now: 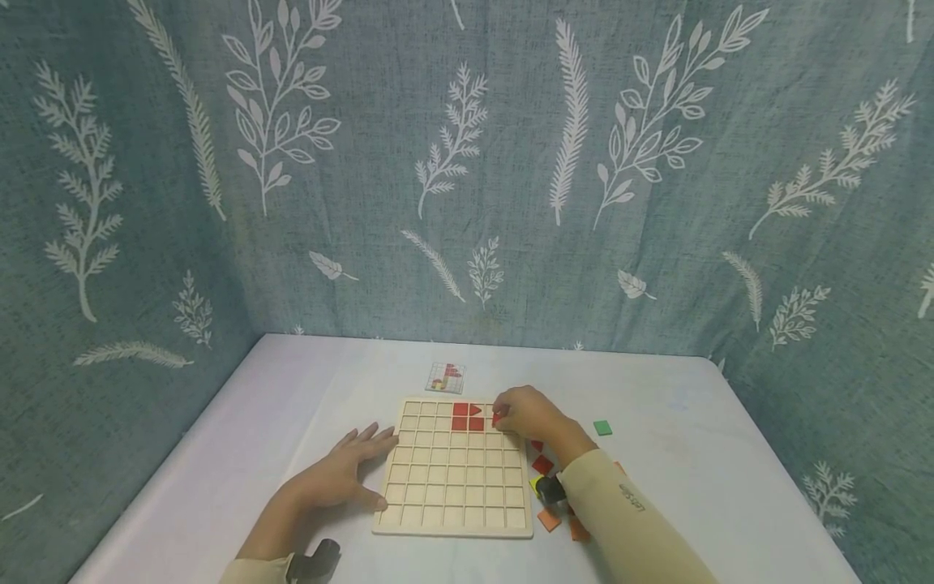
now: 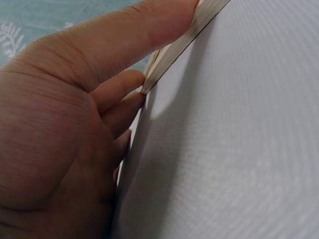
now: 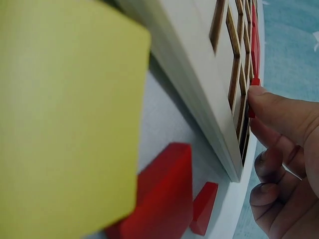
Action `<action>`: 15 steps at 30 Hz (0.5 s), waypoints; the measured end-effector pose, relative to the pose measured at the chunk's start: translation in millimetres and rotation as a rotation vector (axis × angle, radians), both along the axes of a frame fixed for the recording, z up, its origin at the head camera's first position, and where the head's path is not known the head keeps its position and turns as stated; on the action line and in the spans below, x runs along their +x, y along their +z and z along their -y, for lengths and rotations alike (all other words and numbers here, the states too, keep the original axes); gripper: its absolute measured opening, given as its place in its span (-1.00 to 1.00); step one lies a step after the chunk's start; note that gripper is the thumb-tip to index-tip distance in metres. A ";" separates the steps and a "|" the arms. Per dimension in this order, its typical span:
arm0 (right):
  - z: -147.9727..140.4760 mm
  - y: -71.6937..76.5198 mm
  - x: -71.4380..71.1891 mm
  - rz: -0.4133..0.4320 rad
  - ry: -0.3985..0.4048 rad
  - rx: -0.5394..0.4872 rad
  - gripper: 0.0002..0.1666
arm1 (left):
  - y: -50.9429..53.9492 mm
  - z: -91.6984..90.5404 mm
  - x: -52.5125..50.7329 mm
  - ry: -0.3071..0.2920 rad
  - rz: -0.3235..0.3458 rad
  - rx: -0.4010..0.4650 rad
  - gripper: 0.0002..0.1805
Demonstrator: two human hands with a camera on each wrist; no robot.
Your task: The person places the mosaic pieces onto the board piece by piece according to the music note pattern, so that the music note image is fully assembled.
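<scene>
A wooden grid board (image 1: pixel 443 491) lies on the white table with several red pieces in its upper cells: red square tiles (image 1: pixel 460 423) and a red triangle (image 1: pixel 475 410). Over its upper right corner, my right hand (image 1: pixel 527 412) pinches a red tile (image 3: pixel 253 99) between thumb and index finger. In the head view the fingers partly cover that tile, so its full shape cannot be told. My left hand (image 1: pixel 332 476) has its fingers spread along the board's left edge, thumb near the lower corner. The left wrist view shows the thumb (image 2: pixel 149 30) touching the board's side.
A pattern card (image 1: pixel 445 378) lies behind the board. Right of the board are a red tile (image 1: pixel 542 465), a yellow tile (image 3: pixel 65 119), orange tiles (image 1: pixel 549 520) and a green tile (image 1: pixel 601 427); the right forearm partly covers this group. A leaf-patterned curtain (image 1: pixel 511 162) surrounds the table.
</scene>
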State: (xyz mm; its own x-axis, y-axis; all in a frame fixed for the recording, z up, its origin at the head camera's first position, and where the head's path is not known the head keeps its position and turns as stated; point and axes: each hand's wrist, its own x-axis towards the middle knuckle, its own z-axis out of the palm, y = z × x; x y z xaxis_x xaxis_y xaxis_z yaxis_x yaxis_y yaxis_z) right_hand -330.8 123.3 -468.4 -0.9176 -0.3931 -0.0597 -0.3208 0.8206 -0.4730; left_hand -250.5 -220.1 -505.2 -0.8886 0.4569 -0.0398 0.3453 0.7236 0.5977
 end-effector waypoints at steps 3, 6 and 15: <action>1.7 0.7 0.5 -0.010 0.018 0.008 -0.73 | 0.2 0.0 -0.6 -0.004 -0.008 -0.004 0.21; 3.8 1.0 1.1 -0.009 0.029 0.020 -0.75 | 1.0 0.0 -0.5 -0.011 -0.016 -0.009 0.21; 9.0 2.9 3.5 -0.017 0.082 0.057 -0.73 | 4.3 1.7 2.4 -0.047 -0.009 0.003 0.19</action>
